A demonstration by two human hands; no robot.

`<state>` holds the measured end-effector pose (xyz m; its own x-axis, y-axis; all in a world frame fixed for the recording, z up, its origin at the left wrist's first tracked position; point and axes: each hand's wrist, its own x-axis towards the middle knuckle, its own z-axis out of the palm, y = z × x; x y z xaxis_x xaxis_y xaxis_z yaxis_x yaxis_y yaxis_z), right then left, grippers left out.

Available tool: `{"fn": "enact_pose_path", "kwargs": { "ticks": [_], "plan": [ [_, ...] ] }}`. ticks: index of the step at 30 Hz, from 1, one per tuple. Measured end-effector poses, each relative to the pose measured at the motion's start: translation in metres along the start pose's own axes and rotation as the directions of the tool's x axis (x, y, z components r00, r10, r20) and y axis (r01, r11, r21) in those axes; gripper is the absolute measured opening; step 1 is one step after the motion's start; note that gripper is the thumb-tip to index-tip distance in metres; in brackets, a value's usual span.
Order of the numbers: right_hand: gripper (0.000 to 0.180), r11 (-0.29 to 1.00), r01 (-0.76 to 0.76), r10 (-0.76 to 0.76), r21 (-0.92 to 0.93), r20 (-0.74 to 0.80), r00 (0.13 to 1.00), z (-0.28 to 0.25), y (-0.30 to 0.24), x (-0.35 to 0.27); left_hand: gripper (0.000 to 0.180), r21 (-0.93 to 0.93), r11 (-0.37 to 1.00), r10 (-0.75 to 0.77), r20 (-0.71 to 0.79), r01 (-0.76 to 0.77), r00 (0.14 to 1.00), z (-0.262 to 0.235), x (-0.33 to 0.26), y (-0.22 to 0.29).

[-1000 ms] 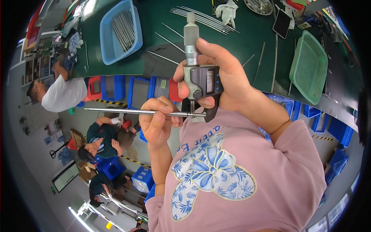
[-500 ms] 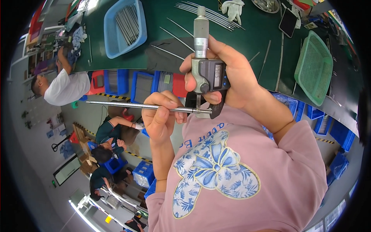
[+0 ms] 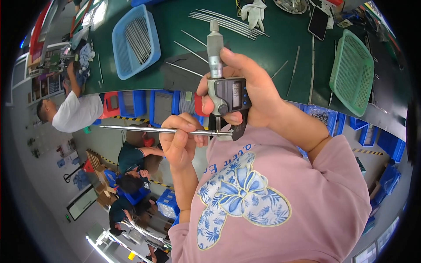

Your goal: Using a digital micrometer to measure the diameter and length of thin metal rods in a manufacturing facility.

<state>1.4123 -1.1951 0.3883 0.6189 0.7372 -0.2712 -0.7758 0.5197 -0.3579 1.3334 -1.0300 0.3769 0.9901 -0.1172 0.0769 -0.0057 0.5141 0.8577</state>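
Note:
My right hand (image 3: pixel 259 90) is wrapped round a digital micrometer (image 3: pixel 228 93), held with its thimble toward the bench and its frame toward my chest. The thumb lies beside the micrometer's sleeve. My left hand (image 3: pixel 179 141) pinches a thin, shiny metal rod (image 3: pixel 140 129) between thumb and fingers. The rod points out to the left, tapering to a fine tip. Its right end sits in the micrometer's jaw, at the spindle. Whether both measuring faces touch it, I cannot tell.
On the green bench (image 3: pixel 276 48) lie several loose rods (image 3: pixel 228 24), a blue basket (image 3: pixel 115 48) of rods, a green basket (image 3: pixel 334 74), a white glove (image 3: pixel 254 14) and a phone (image 3: pixel 318 23). Blue crates (image 3: pixel 157 107) stand beyond the bench edge. Several people (image 3: pixel 79 109) are at the left.
The whole view has shifted slightly, so bench and baskets appear a little lower and further left. Both hands keep their grip, and the rod's end stays in the micrometer's jaw.

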Motion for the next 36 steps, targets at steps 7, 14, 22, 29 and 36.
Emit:
{"fn": "enact_pose_path", "kwargs": {
  "ticks": [7,14,22,29,36],
  "plan": [
    [0.057,1.000,0.030,-0.030,-0.003,-0.074,0.997,-0.011,-0.008,-0.001,0.019,0.007,1.000,-0.023,-0.019,0.024,1.000,0.004,0.014,-0.003],
    [0.052,0.931,0.363,-0.309,0.047,-0.427,0.850,-0.049,-0.019,-0.017,0.022,0.213,0.851,-0.438,-0.217,0.480,0.873,-0.032,0.073,0.010],
    [0.042,0.861,0.495,-0.408,-0.118,-0.741,0.534,-0.078,0.005,-0.026,0.020,-0.086,0.741,-0.671,-0.079,0.666,0.737,-0.110,0.288,-0.029],
    [0.041,0.746,0.642,-0.397,-0.178,-0.893,0.214,-0.063,0.068,-0.022,0.015,-0.100,0.725,-0.667,-0.352,0.681,0.657,-0.163,0.442,-0.120],
    [0.039,0.622,0.757,-0.350,-0.199,-0.936,0.042,-0.052,0.076,-0.002,0.028,-0.201,0.570,-0.778,-0.444,0.796,0.445,-0.163,0.441,-0.111]
  ]
}}
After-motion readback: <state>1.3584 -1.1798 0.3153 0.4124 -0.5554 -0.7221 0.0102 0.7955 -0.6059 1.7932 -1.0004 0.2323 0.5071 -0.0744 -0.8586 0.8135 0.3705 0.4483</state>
